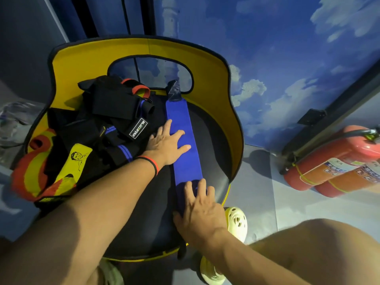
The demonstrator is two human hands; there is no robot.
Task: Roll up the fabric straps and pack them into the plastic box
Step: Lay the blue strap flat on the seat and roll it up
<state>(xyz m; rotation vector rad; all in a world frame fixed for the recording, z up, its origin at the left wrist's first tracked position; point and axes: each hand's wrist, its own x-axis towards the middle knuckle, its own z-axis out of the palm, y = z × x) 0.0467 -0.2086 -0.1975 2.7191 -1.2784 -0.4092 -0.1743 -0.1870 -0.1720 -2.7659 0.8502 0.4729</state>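
Length decides the move: the blue strap (186,169) lies flat on the chair seat (207,140), its long axis running straight away from the person. The right hand (200,210), nearer the body, curls over the rolled near end. The left hand (166,146) presses flat and open on the middle. Rolling should go forward, toward the left hand. Other straps (107,124) are heaped at left.

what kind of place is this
Probably an indoor amusement or ride venue: a wall painted with blue sky and white clouds, a round yellow-and-black padded seat holding a blue fabric strap, and red fire extinguishers.
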